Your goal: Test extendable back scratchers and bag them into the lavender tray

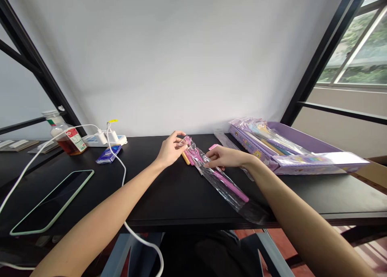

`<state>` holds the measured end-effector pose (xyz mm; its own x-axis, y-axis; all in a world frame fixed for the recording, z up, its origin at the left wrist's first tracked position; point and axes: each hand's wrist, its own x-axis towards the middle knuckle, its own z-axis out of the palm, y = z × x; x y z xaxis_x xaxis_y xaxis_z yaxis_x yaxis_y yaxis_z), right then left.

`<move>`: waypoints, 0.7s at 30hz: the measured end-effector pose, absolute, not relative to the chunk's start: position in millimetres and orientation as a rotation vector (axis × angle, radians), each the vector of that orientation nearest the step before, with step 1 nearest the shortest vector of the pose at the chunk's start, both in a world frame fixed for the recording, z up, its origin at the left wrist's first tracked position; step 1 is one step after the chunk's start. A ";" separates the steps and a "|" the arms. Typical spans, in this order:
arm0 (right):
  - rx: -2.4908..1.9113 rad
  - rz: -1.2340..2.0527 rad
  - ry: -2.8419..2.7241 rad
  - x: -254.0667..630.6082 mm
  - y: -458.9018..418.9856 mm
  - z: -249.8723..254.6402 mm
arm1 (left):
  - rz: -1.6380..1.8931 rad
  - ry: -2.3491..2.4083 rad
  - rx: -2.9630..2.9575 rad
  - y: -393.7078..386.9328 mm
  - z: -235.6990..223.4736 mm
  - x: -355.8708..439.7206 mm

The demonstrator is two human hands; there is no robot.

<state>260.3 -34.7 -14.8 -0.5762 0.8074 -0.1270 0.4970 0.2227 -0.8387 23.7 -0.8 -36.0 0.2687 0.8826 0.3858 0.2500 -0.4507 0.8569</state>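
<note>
A slim pink stick [231, 185] with a branching pink head lies slanted on the black desk, inside a long clear plastic sleeve [217, 185]. My left hand [171, 150] is closed at the sleeve's far end, thumb and fingers pinching near the pink head. My right hand [225, 157] bends over the sleeve's middle, its fingertips closed on the plastic. Under the sleeve, beside my left hand, the end of an orange-yellow stick [185, 158] shows. Another clear plastic sleeve [226, 140] lies behind my right hand, partly covered by it.
On the right, a purple patterned box [293, 136] holds several wrapped sticks [266, 136]. To the left are a phone [53, 202], a blue packet [109, 154], a power strip [121, 140] and a bottle of brown liquid [68, 138]. A white cable [123, 168] crosses the desk edge.
</note>
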 end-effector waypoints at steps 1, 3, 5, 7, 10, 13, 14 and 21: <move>-1.250 1.235 -2.182 261.2 -34.1 -14.9 | 1.185 1.052 1.910 0.1 -37.1 22.5; -1.309 1.131 -2.212 264.4 -31.9 -15.1 | 1.171 1.077 1.988 1.2 -38.8 20.4; -1.366 1.014 -2.199 269.0 -28.2 -15.4 | 1.165 1.094 2.026 1.6 -39.3 18.9; -1.464 0.760 -2.138 274.4 -23.5 -16.4 | 1.157 1.101 2.061 1.9 -38.8 18.1; -1.627 0.228 -2.029 282.2 -16.2 -19.9 | 1.132 1.053 2.124 1.6 -37.0 18.2; -1.727 -0.051 -2.071 288.2 -10.4 -26.6 | 1.107 1.007 2.177 -0.7 -35.2 20.2; -1.755 -0.091 -2.106 289.5 -9.0 -29.2 | 1.100 1.000 2.186 -2.1 -34.7 21.3; -1.798 -0.077 -2.236 290.4 -3.7 -37.6 | 1.098 0.951 2.127 -10.6 -32.9 27.5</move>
